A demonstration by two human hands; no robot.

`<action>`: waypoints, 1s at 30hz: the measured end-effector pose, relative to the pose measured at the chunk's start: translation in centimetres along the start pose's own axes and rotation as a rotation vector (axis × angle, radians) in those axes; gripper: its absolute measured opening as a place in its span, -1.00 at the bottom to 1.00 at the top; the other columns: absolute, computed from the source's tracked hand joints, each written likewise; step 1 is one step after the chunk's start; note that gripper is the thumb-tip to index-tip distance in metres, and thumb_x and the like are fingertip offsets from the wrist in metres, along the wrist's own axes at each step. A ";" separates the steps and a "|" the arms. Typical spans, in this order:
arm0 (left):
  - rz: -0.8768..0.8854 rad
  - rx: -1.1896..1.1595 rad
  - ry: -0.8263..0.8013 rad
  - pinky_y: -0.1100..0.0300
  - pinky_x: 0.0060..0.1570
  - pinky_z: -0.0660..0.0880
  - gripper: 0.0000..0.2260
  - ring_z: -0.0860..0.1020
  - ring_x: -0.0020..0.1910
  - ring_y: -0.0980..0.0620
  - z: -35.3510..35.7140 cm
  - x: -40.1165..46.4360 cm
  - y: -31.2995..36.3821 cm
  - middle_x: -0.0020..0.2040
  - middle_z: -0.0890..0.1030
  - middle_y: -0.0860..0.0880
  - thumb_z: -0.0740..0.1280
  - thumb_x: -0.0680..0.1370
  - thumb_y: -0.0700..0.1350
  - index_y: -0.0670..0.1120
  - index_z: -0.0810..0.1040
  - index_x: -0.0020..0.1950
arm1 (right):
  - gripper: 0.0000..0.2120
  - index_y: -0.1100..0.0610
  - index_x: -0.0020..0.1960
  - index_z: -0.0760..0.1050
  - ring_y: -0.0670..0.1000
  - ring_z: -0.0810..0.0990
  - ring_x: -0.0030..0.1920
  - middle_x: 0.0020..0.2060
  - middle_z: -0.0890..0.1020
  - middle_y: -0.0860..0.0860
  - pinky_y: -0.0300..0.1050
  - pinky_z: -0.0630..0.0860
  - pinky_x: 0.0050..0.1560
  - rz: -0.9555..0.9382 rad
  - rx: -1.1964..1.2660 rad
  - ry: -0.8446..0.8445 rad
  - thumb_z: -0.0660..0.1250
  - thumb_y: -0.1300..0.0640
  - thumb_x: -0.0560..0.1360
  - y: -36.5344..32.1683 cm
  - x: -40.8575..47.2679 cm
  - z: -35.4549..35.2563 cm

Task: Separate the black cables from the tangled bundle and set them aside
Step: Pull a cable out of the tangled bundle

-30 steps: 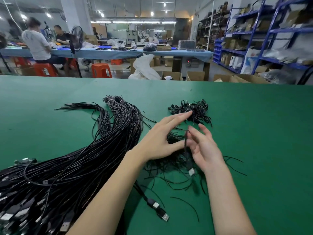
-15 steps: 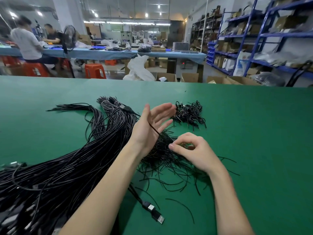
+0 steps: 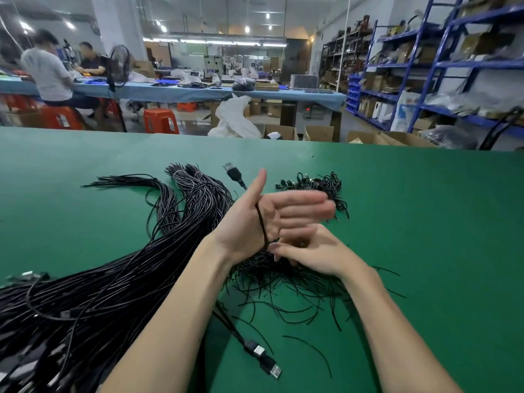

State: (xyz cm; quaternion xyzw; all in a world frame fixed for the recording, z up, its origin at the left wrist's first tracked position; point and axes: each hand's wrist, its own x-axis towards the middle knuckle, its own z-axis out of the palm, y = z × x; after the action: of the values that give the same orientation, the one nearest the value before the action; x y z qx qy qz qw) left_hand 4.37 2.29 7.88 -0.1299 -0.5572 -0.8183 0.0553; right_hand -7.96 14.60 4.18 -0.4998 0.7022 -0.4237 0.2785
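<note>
A thin black cable (image 3: pixel 261 222) with a USB plug was draped across the palm of the left hand (image 3: pixel 272 217), fingers held straight and apart. Its lower end was pinched by the right hand (image 3: pixel 309 251), just above the tangled heap of thin black wire ties (image 3: pixel 283 282) on the green worktop (image 3: pixel 425 222), beside the long bundle of black cables (image 3: pixel 113 279).

Cable bundle (image 3: pixel 119 279) left of loose ties (image 3: pixel 297 293)

I am in a factory workshop: long tables (image 3: pixel 181 92), blue shelves (image 3: pixel 442 66) with boxes (image 3: pixel 320 133), workers (image 3: pixel 48 72) on red stools (image 3: pixel 160 120).
</note>
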 end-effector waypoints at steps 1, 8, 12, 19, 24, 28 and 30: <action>-0.069 0.075 -0.048 -0.04 0.38 0.44 -0.19 0.55 0.33 -0.18 -0.1 -0.2 0.2 0.30 0.59 -0.26 -0.13 0.63 0.33 -0.30 0.55 0.33 | -0.61 0.11 -0.06 0.72 -0.12 0.61 -0.28 -0.16 0.74 0.12 -0.16 0.57 -0.13 0.028 0.026 -0.029 0.23 -0.12 0.66 -0.6 0.6 -0.5; -0.504 0.490 -0.012 0.07 0.50 0.31 -0.07 0.56 0.34 -0.05 -0.6 0.2 -1.3 0.32 0.59 -0.22 -0.14 0.54 0.44 -0.32 0.54 0.35 | -0.72 -0.07 -0.42 0.57 -0.19 0.47 -0.48 -0.53 0.56 -0.19 -0.18 0.44 -0.32 -0.082 -0.829 -0.110 0.45 0.04 0.47 -7.4 5.8 -5.2; -0.451 0.544 0.207 0.06 0.60 0.07 -0.09 0.46 0.41 0.17 -2.1 0.4 -2.3 0.42 0.52 0.04 -0.14 0.47 0.55 -0.06 0.49 0.47 | -0.73 -0.05 -0.32 0.68 -0.13 0.48 -0.43 -0.45 0.62 -0.12 -0.18 0.48 -0.31 -0.108 -0.928 -0.140 0.43 -0.10 0.53 -9.9 6.6 -5.9; -0.150 0.419 0.520 0.04 0.60 -0.06 -0.35 0.31 0.52 0.13 -3.6 0.5 -2.2 0.55 0.35 0.03 -0.20 0.57 0.42 0.17 0.49 0.37 | -0.67 -0.14 -0.26 0.71 -0.17 0.33 -0.51 -0.48 0.58 -0.18 -0.37 0.31 -0.46 -0.171 -0.303 -0.242 0.35 0.04 0.64 -9.0 4.0 -5.1; 0.054 0.212 0.374 0.06 0.57 0.03 -0.36 0.28 0.52 0.20 -3.4 0.3 -1.3 0.54 0.36 0.12 -0.25 0.65 0.28 0.03 0.26 0.59 | -0.83 -0.02 0.09 0.73 -0.11 0.48 -0.40 -0.18 0.73 0.04 -0.33 0.43 -0.37 -0.078 0.094 -0.306 0.39 0.01 0.59 -3.7 3.1 -3.2; 0.046 0.173 0.217 0.07 0.55 0.12 -0.29 0.30 0.54 0.06 -2.4 0.2 -1.1 0.54 0.38 -0.03 -0.32 0.66 0.25 -0.12 0.25 0.58 | -0.71 0.03 -0.14 0.71 -0.07 0.50 -0.38 -0.32 0.66 0.03 -0.28 0.45 -0.30 -0.009 0.004 -0.347 0.36 -0.11 0.61 -1.5 3.5 -2.4; 0.006 0.213 0.142 -0.03 0.55 0.16 -0.25 0.32 0.54 -0.02 -2.3 -0.1 -0.8 0.53 0.40 -0.08 -0.34 0.65 0.25 -0.14 0.30 0.56 | -0.69 0.06 -0.18 0.67 -0.08 0.53 -0.35 -0.33 0.65 -0.02 -0.24 0.50 -0.25 0.023 -0.084 -0.394 0.35 -0.10 0.62 -1.4 3.7 -2.6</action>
State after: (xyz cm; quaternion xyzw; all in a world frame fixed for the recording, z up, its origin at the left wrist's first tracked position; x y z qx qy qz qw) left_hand 3.92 0.47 6.37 -0.0664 -0.6354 -0.7613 0.1106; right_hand -10.67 11.76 6.77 -0.5761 0.6570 -0.2849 0.3942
